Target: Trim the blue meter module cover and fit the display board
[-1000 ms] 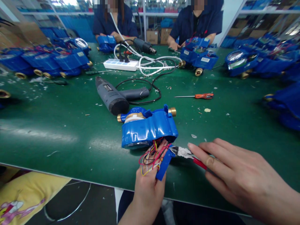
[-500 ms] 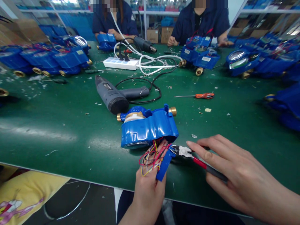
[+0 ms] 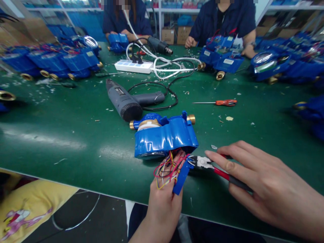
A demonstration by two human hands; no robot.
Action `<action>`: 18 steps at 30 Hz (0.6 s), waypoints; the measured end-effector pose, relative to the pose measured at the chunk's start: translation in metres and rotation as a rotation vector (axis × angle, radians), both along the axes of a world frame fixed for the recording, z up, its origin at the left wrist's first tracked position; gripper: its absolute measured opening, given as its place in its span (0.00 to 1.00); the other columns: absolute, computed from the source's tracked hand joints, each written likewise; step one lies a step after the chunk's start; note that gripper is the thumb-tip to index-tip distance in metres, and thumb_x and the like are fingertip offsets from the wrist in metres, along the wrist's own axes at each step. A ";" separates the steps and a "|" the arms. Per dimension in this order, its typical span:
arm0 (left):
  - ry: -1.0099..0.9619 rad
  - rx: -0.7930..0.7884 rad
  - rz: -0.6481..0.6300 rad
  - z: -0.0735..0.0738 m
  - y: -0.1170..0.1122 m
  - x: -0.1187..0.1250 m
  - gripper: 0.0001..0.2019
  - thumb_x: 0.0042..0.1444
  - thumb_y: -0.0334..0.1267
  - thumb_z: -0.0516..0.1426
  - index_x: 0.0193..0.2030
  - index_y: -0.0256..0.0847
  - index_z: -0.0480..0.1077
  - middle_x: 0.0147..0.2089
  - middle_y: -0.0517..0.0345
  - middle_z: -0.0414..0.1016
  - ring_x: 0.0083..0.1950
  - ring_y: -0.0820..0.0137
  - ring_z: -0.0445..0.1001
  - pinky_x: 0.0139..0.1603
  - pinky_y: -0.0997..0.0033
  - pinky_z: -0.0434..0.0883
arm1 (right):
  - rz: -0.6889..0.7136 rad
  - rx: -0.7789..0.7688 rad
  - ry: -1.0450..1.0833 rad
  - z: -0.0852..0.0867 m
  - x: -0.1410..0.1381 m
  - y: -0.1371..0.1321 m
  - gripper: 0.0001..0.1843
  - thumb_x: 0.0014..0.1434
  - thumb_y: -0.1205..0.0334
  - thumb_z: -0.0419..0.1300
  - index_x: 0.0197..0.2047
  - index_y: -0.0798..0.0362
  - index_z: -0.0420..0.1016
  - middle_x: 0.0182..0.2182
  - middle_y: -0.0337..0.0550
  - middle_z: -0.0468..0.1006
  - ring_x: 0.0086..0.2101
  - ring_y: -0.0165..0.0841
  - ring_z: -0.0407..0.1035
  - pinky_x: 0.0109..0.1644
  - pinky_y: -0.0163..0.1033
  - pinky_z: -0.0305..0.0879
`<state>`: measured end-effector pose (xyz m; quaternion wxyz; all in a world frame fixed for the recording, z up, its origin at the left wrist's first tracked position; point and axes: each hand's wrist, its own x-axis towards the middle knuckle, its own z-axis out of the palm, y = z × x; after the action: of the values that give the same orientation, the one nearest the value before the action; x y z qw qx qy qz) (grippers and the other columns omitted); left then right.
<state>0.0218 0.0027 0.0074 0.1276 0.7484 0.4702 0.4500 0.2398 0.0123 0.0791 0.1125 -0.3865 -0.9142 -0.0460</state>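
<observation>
A blue water meter (image 3: 165, 136) with brass ends lies on the green table, its open side toward me. Several thin red, black, yellow and white wires (image 3: 165, 172) come out of it over the fingers of my left hand (image 3: 164, 199). That hand is closed on a narrow blue plastic piece (image 3: 181, 180), its fingertips partly hidden under the meter. In my right hand (image 3: 260, 182) are wire cutters (image 3: 202, 162) with red and black handles. Their jaws are at the top end of the blue piece, beside the red wires; whether they touch it I cannot tell.
Beyond the meter lie a grey heat gun (image 3: 124, 101), an orange screwdriver (image 3: 225, 102) and a white power strip (image 3: 134, 66) with tangled cables. More blue meters (image 3: 58, 60) stand left and right. Two people in dark clothes (image 3: 222, 20) sit opposite. A yellow cloth (image 3: 37, 202) shows lower left.
The whole view has shifted slightly, so everything appears a little farther right. My hands, the cutters and the meter keep nearly the same places relative to each other.
</observation>
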 end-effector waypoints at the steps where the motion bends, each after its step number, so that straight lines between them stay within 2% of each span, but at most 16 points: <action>1: -0.005 -0.001 -0.004 0.000 0.000 0.000 0.13 0.55 0.23 0.54 0.43 0.33 0.77 0.43 0.42 0.84 0.46 0.58 0.83 0.51 0.63 0.78 | -0.009 -0.007 0.002 0.000 0.000 -0.001 0.21 0.61 0.72 0.51 0.57 0.61 0.67 0.45 0.53 0.68 0.42 0.40 0.63 0.41 0.46 0.70; 5: -0.027 -0.030 -0.011 0.000 0.000 0.000 0.14 0.54 0.22 0.53 0.42 0.37 0.76 0.45 0.46 0.84 0.47 0.59 0.82 0.52 0.63 0.78 | -0.015 -0.001 -0.003 0.001 -0.003 -0.004 0.20 0.61 0.71 0.50 0.57 0.61 0.67 0.44 0.53 0.69 0.41 0.39 0.63 0.40 0.44 0.70; 11: -0.059 -0.067 -0.023 0.000 -0.002 -0.001 0.16 0.55 0.22 0.53 0.45 0.36 0.77 0.44 0.47 0.84 0.43 0.62 0.84 0.52 0.64 0.78 | 0.019 0.120 -0.073 0.004 -0.004 0.000 0.19 0.60 0.71 0.51 0.55 0.61 0.69 0.42 0.54 0.70 0.40 0.43 0.65 0.39 0.48 0.69; 18: -0.042 -0.043 0.000 0.000 -0.002 -0.001 0.13 0.55 0.24 0.54 0.41 0.35 0.78 0.40 0.46 0.85 0.41 0.61 0.84 0.48 0.67 0.79 | 0.004 0.093 -0.062 0.003 -0.006 -0.001 0.20 0.60 0.70 0.51 0.55 0.62 0.69 0.42 0.54 0.71 0.39 0.42 0.65 0.37 0.46 0.70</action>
<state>0.0205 0.0010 0.0069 0.1538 0.7359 0.4768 0.4554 0.2340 0.0109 0.0821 0.1023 -0.3775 -0.9149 -0.1002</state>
